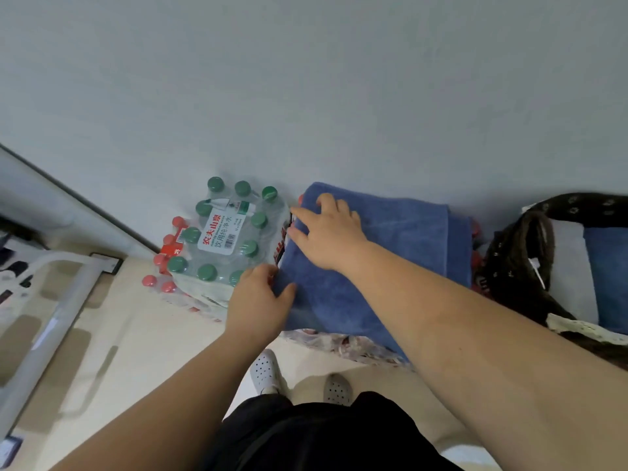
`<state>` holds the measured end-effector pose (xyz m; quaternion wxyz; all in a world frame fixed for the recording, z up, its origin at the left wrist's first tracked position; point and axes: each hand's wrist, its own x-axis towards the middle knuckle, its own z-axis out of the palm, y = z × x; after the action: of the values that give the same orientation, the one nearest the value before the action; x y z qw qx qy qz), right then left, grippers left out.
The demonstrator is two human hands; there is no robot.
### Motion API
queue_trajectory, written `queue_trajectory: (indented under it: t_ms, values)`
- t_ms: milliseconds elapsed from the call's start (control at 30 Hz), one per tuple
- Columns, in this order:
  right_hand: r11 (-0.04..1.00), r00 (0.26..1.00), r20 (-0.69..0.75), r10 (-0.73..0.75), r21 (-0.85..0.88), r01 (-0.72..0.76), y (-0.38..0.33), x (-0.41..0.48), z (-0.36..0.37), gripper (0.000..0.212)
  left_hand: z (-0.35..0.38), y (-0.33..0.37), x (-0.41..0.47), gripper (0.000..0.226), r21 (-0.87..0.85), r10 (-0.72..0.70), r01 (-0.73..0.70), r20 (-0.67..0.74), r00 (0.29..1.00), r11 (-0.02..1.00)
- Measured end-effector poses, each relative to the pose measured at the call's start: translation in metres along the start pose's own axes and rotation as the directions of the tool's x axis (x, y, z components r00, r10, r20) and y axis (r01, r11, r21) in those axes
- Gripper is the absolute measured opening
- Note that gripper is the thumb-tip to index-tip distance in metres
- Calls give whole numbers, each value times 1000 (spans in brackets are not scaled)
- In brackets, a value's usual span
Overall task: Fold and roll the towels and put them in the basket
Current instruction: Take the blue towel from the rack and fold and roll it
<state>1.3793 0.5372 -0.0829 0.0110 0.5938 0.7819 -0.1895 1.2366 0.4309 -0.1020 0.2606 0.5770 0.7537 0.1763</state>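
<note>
Two hands are laid on one blue towel (390, 239). The left hand (258, 297) is curled at the near left edge, which is pinched between thumb and fingers. The right hand (326, 232) is pressed flat on top, fingers spread, with the forearm stretched across the cloth. The terry towel is folded into a thick rectangle against the wall. One shrink-wrapped pack of green-capped bottles (221, 239) is seen just left. One dark, soft-sided basket (503, 266) at right holds a second blue towel (608, 277).
</note>
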Motion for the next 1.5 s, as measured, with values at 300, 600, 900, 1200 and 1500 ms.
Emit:
queue_trajectory:
  t_ms: [300,600,900,1200,1500]
  values:
    - [959,997,39,64,-279,-51,-17,32,2,56,-4,-11,4,28,-33,-30,31,24,999,999]
    - [978,988,-97,124,-156,-138,-22,26,9,67,-13,-12,4,30,-149,-117,141,157,981,979]
    - [975,967,-127,219,65,-213,-43,33,13,73,-33,-28,17,30,-315,-73,198,367,927,928]
    - [958,963,-101,252,164,-233,-122,63,26,87,-90,-85,49,47,-307,-20,153,394,919,939]
    - [964,973,-13,230,142,-226,-199,103,46,82,-137,-150,79,35,-284,-38,154,376,926,946]
